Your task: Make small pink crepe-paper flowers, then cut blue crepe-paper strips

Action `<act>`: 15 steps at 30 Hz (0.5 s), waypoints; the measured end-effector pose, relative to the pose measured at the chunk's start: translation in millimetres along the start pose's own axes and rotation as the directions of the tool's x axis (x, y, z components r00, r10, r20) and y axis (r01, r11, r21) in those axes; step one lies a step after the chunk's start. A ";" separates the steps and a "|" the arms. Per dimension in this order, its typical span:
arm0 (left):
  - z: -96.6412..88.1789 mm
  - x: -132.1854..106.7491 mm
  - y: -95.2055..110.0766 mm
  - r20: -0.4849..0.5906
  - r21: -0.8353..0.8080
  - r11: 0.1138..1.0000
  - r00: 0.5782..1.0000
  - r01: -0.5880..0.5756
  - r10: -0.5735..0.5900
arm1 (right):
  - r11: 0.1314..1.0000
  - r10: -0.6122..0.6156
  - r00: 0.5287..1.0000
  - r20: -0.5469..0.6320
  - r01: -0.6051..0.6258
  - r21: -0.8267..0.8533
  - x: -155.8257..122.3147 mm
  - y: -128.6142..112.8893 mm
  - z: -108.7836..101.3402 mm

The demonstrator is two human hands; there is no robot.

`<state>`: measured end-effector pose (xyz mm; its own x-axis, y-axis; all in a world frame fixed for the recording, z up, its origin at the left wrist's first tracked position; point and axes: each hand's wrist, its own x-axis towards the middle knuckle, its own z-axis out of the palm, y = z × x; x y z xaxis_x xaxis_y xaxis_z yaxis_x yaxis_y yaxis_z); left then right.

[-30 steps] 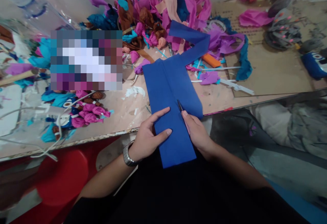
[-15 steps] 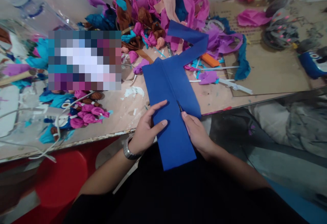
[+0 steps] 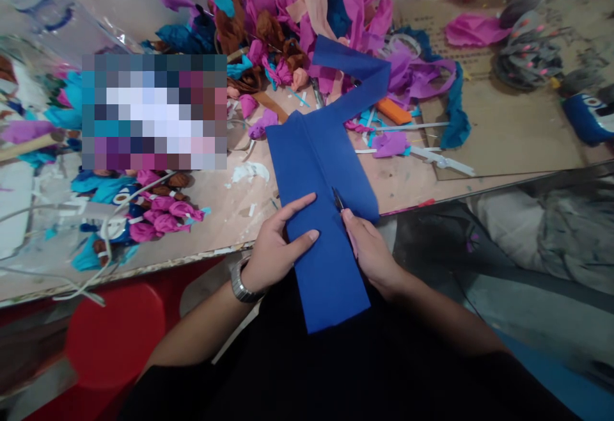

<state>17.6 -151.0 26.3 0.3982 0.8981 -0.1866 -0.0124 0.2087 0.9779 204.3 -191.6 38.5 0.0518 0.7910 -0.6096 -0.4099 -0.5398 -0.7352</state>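
A long folded sheet of dark blue crepe paper (image 3: 316, 165) lies over the table's front edge and hangs toward my lap. My left hand (image 3: 278, 245) pinches its left side, thumb on top and fingers under it. My right hand (image 3: 369, 251) grips a pair of scissors (image 3: 338, 199); only the dark blade tips show, cutting into the paper's right half. Beyond the cut, a narrower blue strip (image 3: 357, 79) bends away toward the back of the table.
A heap of magenta, purple, brown and teal crepe scraps (image 3: 297, 31) fills the back of the table (image 3: 230, 216). Small paper flowers (image 3: 165, 216) lie at the left, an orange object (image 3: 394, 112) and white strips at the right. A red stool (image 3: 115, 338) stands below left.
The blue paper has slid a little toward me, its lower end hanging further down. Both hands keep their hold, with the scissor tips at much the same spot.
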 end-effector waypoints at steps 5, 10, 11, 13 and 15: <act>-0.6 0.2 -0.5 -0.003 0.002 1.000 1.000 -0.013 0.013 | 1.000 0.011 0.999 0.048 -0.012 0.019 0.0 1.3 -1.7; -0.2 0.0 0.1 0.000 -0.003 1.000 1.000 -0.009 0.009 | 1.000 0.000 0.996 0.091 -0.002 0.016 -0.1 -0.8 -1.5; 0.0 -0.1 0.3 -0.001 -0.004 1.000 1.000 -0.009 0.009 | 1.000 -0.003 0.995 0.101 0.001 0.013 -0.2 -1.2 -1.0; 0.2 -0.5 0.5 -0.002 -0.003 1.000 1.000 -0.013 0.013 | 1.000 -0.003 0.994 0.112 0.002 0.007 -0.5 -1.7 0.0; 0.3 -1.1 0.6 -0.002 -0.004 1.000 1.000 -0.016 0.016 | 1.000 0.002 0.996 0.092 -0.003 0.010 -1.1 -1.8 0.8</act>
<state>17.4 -152.0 27.1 0.3958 0.9023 -0.1711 -0.0223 0.1957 0.9804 204.2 -191.3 40.7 -0.0328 0.8131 -0.5813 -0.4187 -0.5392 -0.7307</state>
